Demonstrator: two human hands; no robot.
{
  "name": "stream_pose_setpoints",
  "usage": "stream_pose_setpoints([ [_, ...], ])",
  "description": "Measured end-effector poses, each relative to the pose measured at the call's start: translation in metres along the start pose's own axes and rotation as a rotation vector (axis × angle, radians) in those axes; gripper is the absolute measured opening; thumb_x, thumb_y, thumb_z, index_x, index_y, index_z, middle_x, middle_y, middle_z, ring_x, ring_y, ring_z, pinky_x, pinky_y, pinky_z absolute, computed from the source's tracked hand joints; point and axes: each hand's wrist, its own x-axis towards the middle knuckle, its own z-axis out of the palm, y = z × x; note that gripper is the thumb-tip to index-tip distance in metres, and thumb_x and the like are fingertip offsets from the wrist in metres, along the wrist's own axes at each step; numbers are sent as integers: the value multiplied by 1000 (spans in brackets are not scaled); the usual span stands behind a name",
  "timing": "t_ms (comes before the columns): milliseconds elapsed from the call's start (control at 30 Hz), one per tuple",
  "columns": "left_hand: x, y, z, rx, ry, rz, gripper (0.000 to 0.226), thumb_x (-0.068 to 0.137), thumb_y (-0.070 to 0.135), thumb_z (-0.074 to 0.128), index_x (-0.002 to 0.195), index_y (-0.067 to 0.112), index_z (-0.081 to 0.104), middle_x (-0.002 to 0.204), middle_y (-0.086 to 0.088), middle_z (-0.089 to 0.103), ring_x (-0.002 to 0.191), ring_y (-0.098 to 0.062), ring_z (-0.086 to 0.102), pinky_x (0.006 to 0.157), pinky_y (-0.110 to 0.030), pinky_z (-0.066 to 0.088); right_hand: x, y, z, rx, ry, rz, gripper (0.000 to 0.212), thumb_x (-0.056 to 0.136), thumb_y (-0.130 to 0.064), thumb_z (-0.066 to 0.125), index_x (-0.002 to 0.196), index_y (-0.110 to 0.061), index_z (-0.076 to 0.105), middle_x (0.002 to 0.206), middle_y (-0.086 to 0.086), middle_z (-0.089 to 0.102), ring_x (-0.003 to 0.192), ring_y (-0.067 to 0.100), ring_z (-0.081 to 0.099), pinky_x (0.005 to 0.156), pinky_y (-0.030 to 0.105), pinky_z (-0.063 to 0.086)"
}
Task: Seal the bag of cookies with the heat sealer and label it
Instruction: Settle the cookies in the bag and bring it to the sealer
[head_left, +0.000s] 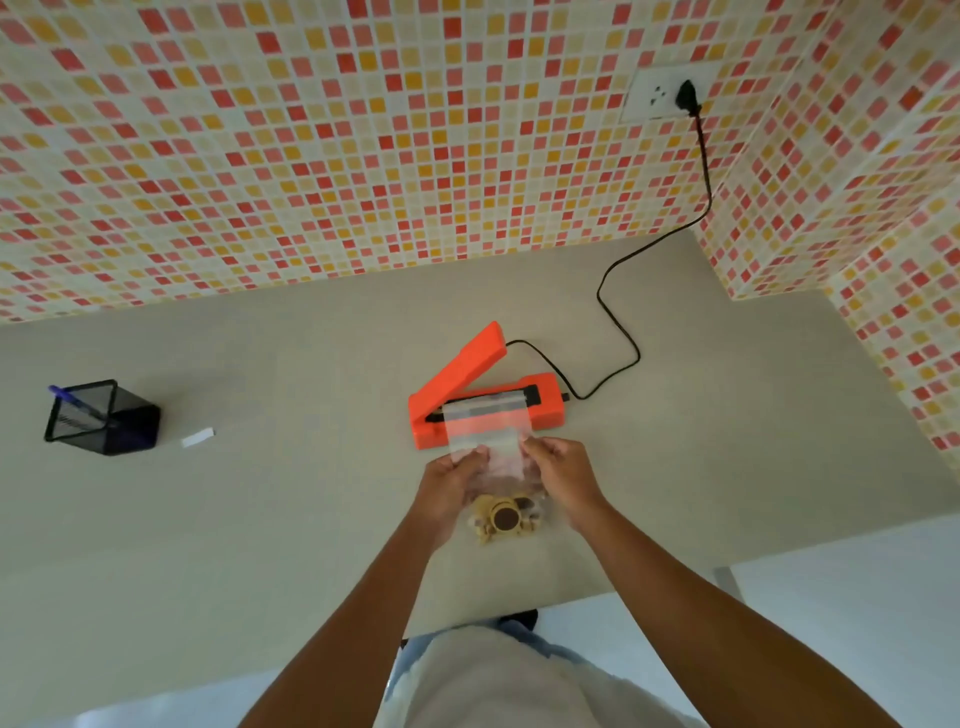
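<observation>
A clear plastic bag (493, 457) with several cookies (505, 519) at its bottom lies on the beige table, its open top laid across the sealing strip of the orange heat sealer (545, 410). The sealer's lid (467, 364) stands raised. My left hand (452, 483) pinches the bag's left side and my right hand (558, 473) pinches its right side, just in front of the sealer. A small white label (198, 437) lies on the table far to the left.
A black mesh pen holder (104, 421) with a blue pen (72, 399) stands at the left. The sealer's black cord (623, 358) runs to a wall socket (670, 93) on the tiled wall. The table's (260, 519) front edge is near my body.
</observation>
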Motion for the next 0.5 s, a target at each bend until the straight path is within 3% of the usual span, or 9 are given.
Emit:
stream_pose_setpoints([
  [133,8,1,-3,-35,46,-6,30,95,17,60,110,-8,67,103,-22,72,81,-28,72,68,-31,58,10,-2,0,10,10,23,43,90,-29,70,62,2,60,54,4,55,51,18,52,53,28,43],
  [200,10,-1,-3,-45,45,-18,27,97,16,56,108,-5,68,105,-20,74,90,-32,73,79,-38,57,11,-4,-2,8,18,24,42,90,-24,70,54,-8,56,44,-7,52,42,10,49,47,21,41],
  [267,10,1,-1,-44,48,-30,25,98,15,53,106,-2,68,105,-17,75,95,-32,73,79,-37,56,13,-5,-4,8,21,22,42,91,-20,69,52,-12,56,40,-10,52,38,4,48,44,18,40],
  [500,11,3,3,-36,81,-27,31,101,19,45,114,0,65,109,-14,74,92,-30,74,78,-35,55,11,-7,-6,63,27,40,33,91,-20,69,62,-6,65,51,2,56,40,13,52,40,20,43],
])
